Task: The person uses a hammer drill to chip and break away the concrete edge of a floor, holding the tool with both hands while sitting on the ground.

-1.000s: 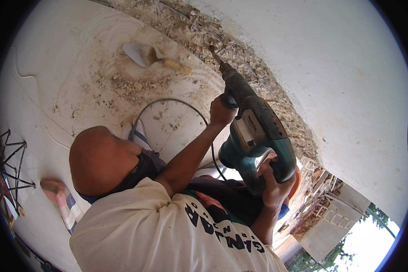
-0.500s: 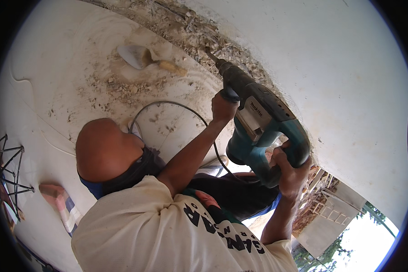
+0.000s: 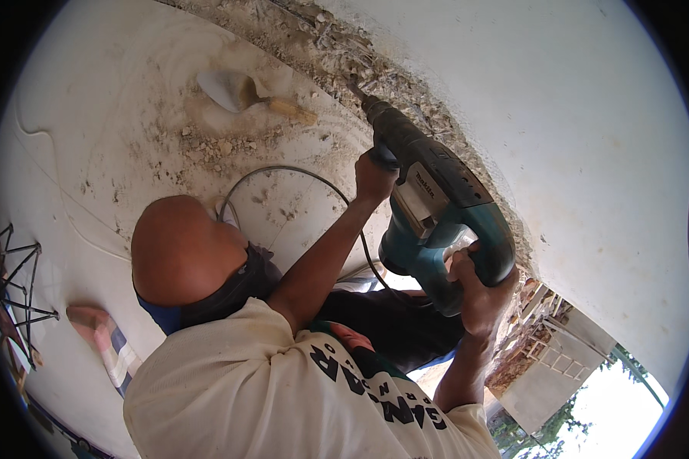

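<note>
My left hand (image 3: pixel 376 180) is closed around the front side grip of a teal and black demolition hammer (image 3: pixel 471 170). Its rear D-shaped handle is wrapped by my right hand (image 3: pixel 484 297). The tool slants up and leftward, and its chisel bit (image 3: pixel 357 91) reaches into a broken, rough strip of masonry (image 3: pixel 337 57) along the foot of the white wall (image 3: pixel 574 115). Whether the bit's very tip is buried in the debris, I cannot tell. A trowel (image 3: pixel 236 89) with a dusty blade and wooden handle lies on the floor left of the bit.
A black power cord (image 3: pixel 314 174) loops from the tool past my bent bare knee (image 3: pixel 180 249). Loose rubble (image 3: pixel 222 148) and dust cover the pale floor. A thin white cable (image 3: pixel 61 183) and a black metal frame (image 3: pixel 23 298) are at the left. Checked cloth (image 3: pixel 103 344) lies nearby.
Both hands and the demolition hammer have shifted slightly left, with the tool's rear moving most. The chisel bit stays in the broken strip, and the trowel has not moved.
</note>
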Action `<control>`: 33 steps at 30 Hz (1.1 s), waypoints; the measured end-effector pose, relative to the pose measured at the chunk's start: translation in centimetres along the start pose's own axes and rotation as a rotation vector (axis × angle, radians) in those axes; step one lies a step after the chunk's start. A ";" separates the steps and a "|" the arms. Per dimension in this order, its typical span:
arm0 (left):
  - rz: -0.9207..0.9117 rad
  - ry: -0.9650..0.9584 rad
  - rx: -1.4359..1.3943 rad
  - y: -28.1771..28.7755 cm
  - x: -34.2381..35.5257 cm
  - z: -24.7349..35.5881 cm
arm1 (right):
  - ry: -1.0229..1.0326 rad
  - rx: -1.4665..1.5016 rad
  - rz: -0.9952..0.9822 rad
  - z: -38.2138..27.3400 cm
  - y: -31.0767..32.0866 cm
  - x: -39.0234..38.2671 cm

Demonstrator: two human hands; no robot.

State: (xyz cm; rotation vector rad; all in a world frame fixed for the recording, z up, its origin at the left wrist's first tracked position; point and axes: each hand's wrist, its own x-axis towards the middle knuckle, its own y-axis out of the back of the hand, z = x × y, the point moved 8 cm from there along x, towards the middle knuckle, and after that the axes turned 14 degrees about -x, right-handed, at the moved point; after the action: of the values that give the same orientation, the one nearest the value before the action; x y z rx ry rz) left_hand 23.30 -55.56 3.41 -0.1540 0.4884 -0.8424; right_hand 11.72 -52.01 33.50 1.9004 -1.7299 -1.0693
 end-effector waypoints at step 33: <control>-0.071 -0.248 0.096 2.2 0.4 2.7 | 0.107 0.189 0.011 6.0 -0.1 -3.7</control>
State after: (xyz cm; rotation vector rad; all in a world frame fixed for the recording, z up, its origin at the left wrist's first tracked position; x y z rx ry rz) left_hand 26.33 -54.56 4.98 -0.1853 0.2106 -0.9005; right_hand 7.57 -47.13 30.60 2.0167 -1.8335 -0.8087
